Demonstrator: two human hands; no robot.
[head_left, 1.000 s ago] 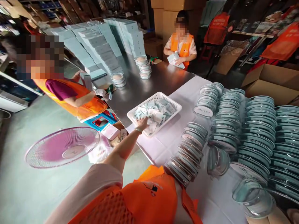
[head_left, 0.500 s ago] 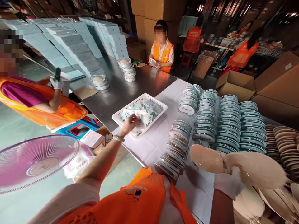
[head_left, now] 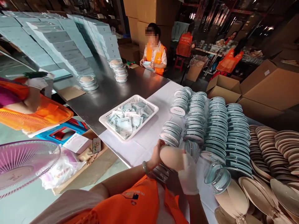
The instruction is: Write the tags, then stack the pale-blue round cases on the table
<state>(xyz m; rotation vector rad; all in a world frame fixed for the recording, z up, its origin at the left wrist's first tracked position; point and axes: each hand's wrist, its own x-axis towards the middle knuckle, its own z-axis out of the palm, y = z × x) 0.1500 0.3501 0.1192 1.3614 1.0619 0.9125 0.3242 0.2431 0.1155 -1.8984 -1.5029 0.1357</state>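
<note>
A beige stick-on bra (head_left: 172,158), its cups apparently folded together, is held up in front of my orange vest. My bare left hand (head_left: 156,157), with a bracelet at the wrist, closes on its left edge. My right hand (head_left: 188,174), in a white glove, grips the other end. Whether a packet is also in my left fingers is hidden. Just behind lie rows of clear round cases (head_left: 170,132) with white labelled lids. A white basket (head_left: 153,108) full of small printed packets (head_left: 124,125) stands to the left on the white table cover.
Rows of clear cases (head_left: 216,124) and many beige bras (head_left: 231,197) fill the right side. A purple fan (head_left: 28,165) stands at left near a co-worker's orange vest (head_left: 46,112). Another person (head_left: 154,56) sits across the table, by white box stacks (head_left: 77,49).
My left hand has left the packets in the basket and come to the bra. My right hand has brought the bra from the right to my front, its cups now folded together.
</note>
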